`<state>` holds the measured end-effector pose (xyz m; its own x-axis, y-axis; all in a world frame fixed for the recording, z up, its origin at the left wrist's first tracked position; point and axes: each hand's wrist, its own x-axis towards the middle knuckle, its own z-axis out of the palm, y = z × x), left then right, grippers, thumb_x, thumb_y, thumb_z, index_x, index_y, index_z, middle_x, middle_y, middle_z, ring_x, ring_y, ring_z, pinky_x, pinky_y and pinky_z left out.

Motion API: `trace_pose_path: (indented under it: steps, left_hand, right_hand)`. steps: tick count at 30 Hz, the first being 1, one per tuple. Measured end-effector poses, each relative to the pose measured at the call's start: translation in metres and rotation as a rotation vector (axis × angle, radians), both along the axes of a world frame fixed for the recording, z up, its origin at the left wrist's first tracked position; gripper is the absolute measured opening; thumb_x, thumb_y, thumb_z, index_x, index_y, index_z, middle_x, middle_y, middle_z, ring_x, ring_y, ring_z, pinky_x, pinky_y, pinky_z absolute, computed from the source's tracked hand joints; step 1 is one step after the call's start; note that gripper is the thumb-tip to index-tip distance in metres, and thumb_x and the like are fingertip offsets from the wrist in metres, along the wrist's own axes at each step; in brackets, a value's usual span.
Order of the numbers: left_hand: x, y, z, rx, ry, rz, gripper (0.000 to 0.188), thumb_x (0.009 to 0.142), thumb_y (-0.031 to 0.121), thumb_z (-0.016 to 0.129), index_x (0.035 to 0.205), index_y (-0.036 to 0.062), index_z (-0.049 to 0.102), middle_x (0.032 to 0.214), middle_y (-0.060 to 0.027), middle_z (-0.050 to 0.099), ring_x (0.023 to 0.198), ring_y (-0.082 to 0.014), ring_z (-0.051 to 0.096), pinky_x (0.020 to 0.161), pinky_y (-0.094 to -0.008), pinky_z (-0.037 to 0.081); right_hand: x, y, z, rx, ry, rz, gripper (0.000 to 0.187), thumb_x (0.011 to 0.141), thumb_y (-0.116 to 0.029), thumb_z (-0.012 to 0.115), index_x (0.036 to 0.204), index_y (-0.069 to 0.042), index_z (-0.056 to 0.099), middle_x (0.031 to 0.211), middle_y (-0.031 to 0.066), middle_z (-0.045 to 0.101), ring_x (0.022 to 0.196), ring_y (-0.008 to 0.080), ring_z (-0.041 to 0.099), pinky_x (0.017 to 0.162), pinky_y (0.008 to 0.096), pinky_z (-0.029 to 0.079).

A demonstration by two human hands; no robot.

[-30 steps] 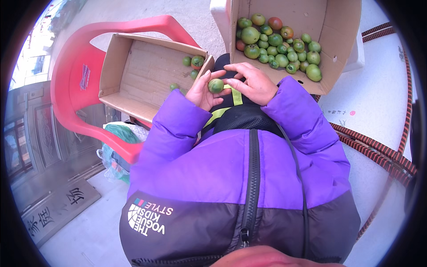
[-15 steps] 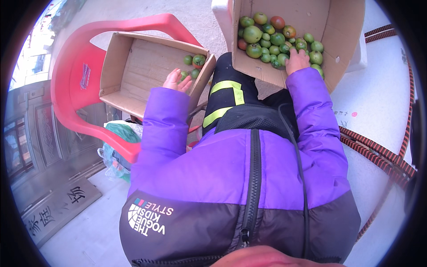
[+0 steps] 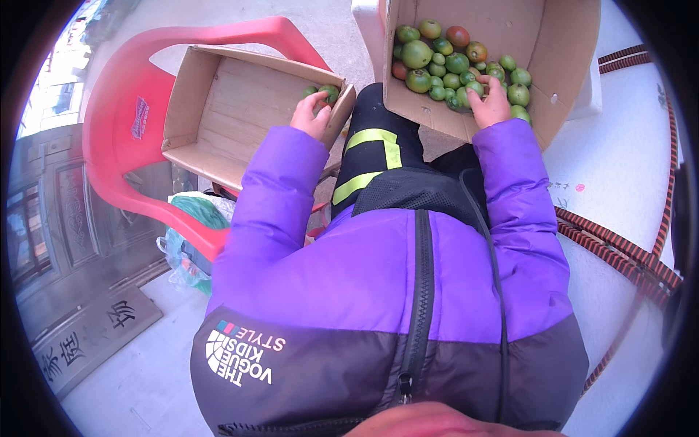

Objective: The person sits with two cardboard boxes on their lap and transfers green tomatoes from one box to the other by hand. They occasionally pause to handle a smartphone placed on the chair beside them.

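Two open cardboard boxes stand before me. In the right box point(image 3: 561, 51) lie several tomatoes point(image 3: 416, 54), mostly green and a few reddish. My right hand point(image 3: 491, 105) is in among them, thumb and fingers closed round a small green tomato point(image 3: 475, 89). The left box point(image 3: 240, 95) holds a few tomatoes point(image 3: 329, 92) in its right corner. Beside these, my left hand point(image 3: 312, 115) reaches in with fingers stretched out, nothing visible in it; it partly hides the tomatoes there.
The left box rests on a red plastic armchair point(image 3: 109, 131). Beneath the right box is a white support point(image 3: 587, 102). Plastic bags point(image 3: 193, 244) sit below the chair. Striped straps point(image 3: 619, 251) run along the white surface at right, and a lettered board point(image 3: 95, 335) lies at lower left.
My left hand has moved right and up, closer to the tomatoes in the left box's corner. My right hand has turned slightly, and a green tomato now shows between its thumb and fingers.
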<state>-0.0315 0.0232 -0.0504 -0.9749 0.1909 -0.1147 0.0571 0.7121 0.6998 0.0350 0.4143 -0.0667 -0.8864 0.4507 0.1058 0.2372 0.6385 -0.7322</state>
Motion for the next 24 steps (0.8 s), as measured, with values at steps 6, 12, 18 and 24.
trace_pose_path:
  steps: [6,12,18,24]
  left_hand:
    - [-0.021,-0.008,-0.012,-0.582,0.213,-0.057,0.039,0.082,0.021,0.059,0.120,0.0140,0.062,0.120,-0.0134,0.062,0.120,-0.0406,0.050,0.107,-0.0486,0.037]
    - [0.024,-0.027,0.023,-0.249,0.250,-0.008,0.040,0.090,0.032,0.057,0.122,0.0082,0.059,0.123,-0.0184,0.058,0.120,-0.0324,0.052,0.100,-0.0420,0.044]
    - [0.052,0.037,0.070,1.155,-0.863,0.062,0.051,0.101,0.043,0.042,0.137,0.0067,0.045,0.124,-0.0095,0.058,0.108,-0.0215,0.060,0.083,-0.0334,0.053]
    - [0.029,-0.006,0.051,0.971,-0.645,0.152,0.035,0.095,0.022,0.058,0.128,0.0134,0.052,0.115,-0.0037,0.062,0.098,-0.0136,0.061,0.072,-0.0259,0.048]
  right_hand:
    - [0.008,-0.005,0.016,-0.166,-0.014,0.011,0.040,0.081,-0.025,0.070,0.116,-0.010,0.058,0.106,0.0142,0.060,0.088,0.0250,0.062,0.080,0.0365,0.050]
    - [0.006,-0.053,0.051,-0.256,0.056,0.162,0.038,0.082,-0.022,0.068,0.116,-0.009,0.058,0.104,0.0119,0.059,0.084,0.0238,0.061,0.075,0.0351,0.050]
    - [0.021,-0.129,0.103,-0.488,0.089,0.821,0.043,0.087,-0.011,0.066,0.128,-0.005,0.053,0.115,0.0106,0.055,0.086,0.0152,0.062,0.072,0.0286,0.051]
    - [-0.013,-0.063,0.074,0.190,0.131,0.369,0.035,0.086,-0.024,0.063,0.117,-0.008,0.061,0.114,0.0178,0.060,0.106,0.0340,0.058,0.089,0.0417,0.048]
